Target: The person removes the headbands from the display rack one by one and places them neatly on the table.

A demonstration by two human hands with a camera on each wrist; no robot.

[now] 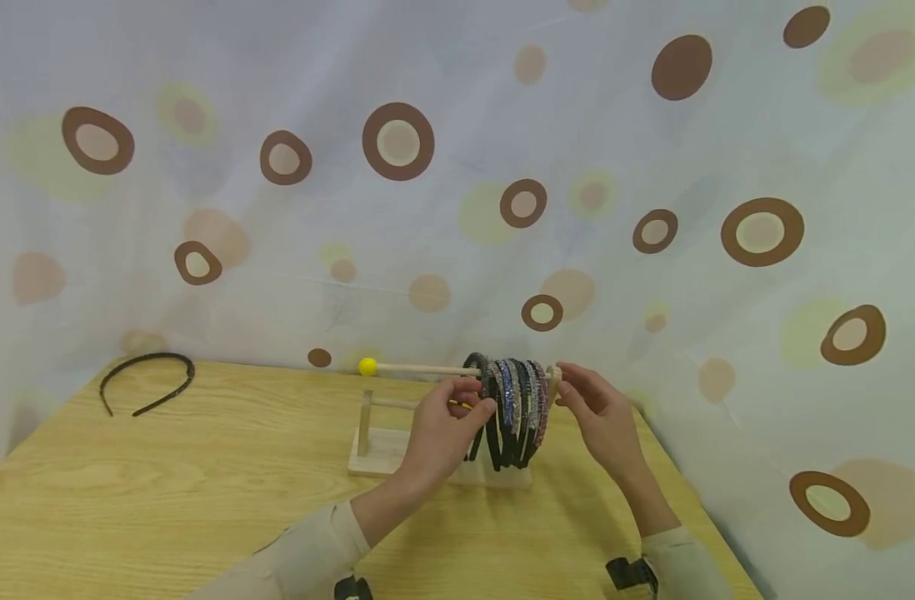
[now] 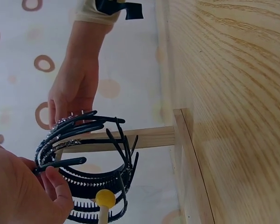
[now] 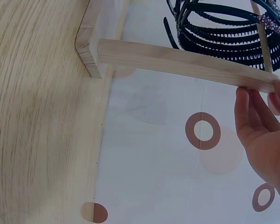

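A wooden stand (image 1: 363,437) carries several headbands (image 1: 512,400), black ones and glittery blue, silver and pink ones, bunched at the right end of its upper rod (image 1: 427,369). My left hand (image 1: 442,425) is at the left side of the bunch, thumb and fingers pinching a black headband (image 2: 65,163), whose end sticks out past the fingers in the left wrist view. At the other side, my right hand (image 1: 603,421) grips the top of the stand's upright post (image 3: 186,63) between thumb and fingers. The headbands partly hide the stand's base.
A single dark headband (image 1: 157,356) lies on the wooden table (image 1: 165,500) at the far left. The upper rod's left end bears a yellow ball (image 1: 367,367). Behind the table hangs a white cloth (image 1: 457,108) patterned with brown rings.
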